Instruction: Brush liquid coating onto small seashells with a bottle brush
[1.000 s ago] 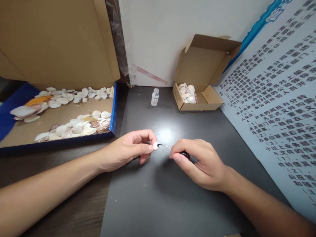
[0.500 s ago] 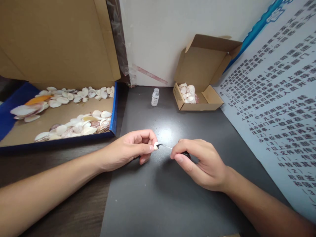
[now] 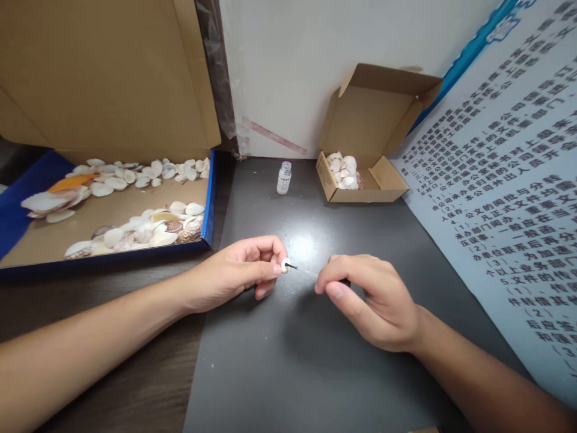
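Between thumb and fingers, my left hand [image 3: 255, 267] pinches a small white shell [image 3: 285, 265] over the dark mat. My right hand [image 3: 372, 300] is closed round the black cap of a thin brush [image 3: 292, 266], the cap mostly hidden by the fingers. The brush's dark tip touches or lies right at the shell, and its clear stem points back to my right hand. Farther back, a small clear bottle [image 3: 283, 179] with a white label stands upright without a cap.
A blue-edged box [image 3: 207, 204] at the left holds many shells, its cardboard lid raised. An open cardboard box [image 3: 367, 195] with white shells stands at the back right. A printed sheet [image 3: 496, 180] slants along the right side; a white wall is behind.
My right hand has shifted slightly to the right, and the brush stem has drawn back a little with it. My left hand and the shell are nearly unmoved.
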Demonstrator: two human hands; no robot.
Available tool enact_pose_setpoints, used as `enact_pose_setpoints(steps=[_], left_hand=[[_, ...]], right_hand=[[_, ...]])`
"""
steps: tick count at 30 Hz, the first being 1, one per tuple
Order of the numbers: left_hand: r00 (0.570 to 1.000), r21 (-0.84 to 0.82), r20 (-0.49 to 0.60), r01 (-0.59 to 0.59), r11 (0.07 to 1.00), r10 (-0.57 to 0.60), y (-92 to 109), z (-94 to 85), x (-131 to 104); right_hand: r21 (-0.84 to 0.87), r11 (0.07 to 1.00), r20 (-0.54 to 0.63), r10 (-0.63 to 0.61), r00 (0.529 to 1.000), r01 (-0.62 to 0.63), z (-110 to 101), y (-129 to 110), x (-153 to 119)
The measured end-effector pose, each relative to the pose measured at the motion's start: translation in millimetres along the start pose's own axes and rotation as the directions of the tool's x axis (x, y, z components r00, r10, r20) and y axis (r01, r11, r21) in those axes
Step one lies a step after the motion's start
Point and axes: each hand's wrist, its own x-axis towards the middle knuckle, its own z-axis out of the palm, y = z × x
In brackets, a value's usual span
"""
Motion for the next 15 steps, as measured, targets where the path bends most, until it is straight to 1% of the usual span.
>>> enact_pose_setpoints(steps=[3, 5, 6, 8, 10, 12, 15], left_hand=[[1.000, 0.003, 0.002, -0.001, 1.000, 0.001, -0.1, -0.3, 0.2], [1.000, 0.004, 0.004, -0.002, 1.000, 0.002, 0.1, 0.1, 0.4], [1.000, 0.005, 0.004, -0.003, 1.000, 0.003, 0.3, 0.3, 0.5], [1.000, 0.010, 0.003, -0.007, 1.000, 0.007, 0.5, 0.7, 0.6], [1.000, 0.019, 0.007, -0.013, 1.000, 0.013, 0.3, 0.7, 0.8], [1.000, 0.028, 0.013, -0.019, 0.999, 0.018, -0.4, 0.2, 0.9], [1.000, 0.029, 0.018, -0.026, 0.999, 0.025, -1.7, -0.8, 0.9]], right_hand=[[-0.024, 0.998, 0.017, 0.052, 0.999, -0.051, 0.6, 0.6, 0.4], [-0.039, 0.996, 0.001, 0.083, 0.997, -0.083, 0.6, 0.6, 0.8], [-0.034, 0.997, -0.009, 0.075, 0.997, -0.075, 0.5, 0.4, 1.0], [-0.008, 1.000, -0.016, 0.019, 1.000, -0.019, 0.3, 0.1, 1.1], [0.010, 1.000, 0.004, -0.028, 1.000, 0.028, 0.5, -0.1, 1.0], [-0.005, 1.000, 0.029, -0.005, 1.000, 0.005, 0.7, 0.1, 0.6], [-0.027, 0.998, 0.009, 0.053, 0.999, -0.053, 0.9, 0.2, 0.0]])
